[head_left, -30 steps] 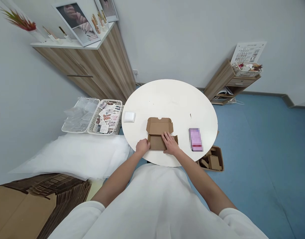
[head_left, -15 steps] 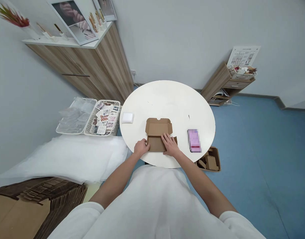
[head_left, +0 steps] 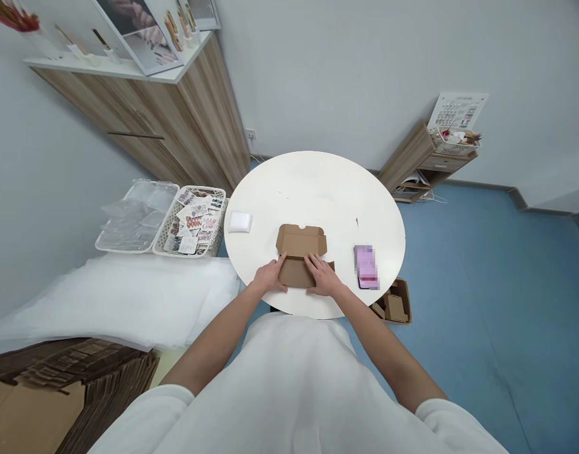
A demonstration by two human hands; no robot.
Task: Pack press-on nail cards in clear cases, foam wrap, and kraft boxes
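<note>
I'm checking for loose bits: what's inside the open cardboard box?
Only brown cardboard shows inside the cardboard box. The left hand and right hand cover parts of its sides; what lies beneath them is hidden.

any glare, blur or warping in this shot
Head view: soft, even light, no strong glare on the white table; in the head view, the cardboard box, left hand and right hand look fairly sharp; in the head view, the wooden cabinet leans as through a wide lens, and the purple item is pixelated.
</note>
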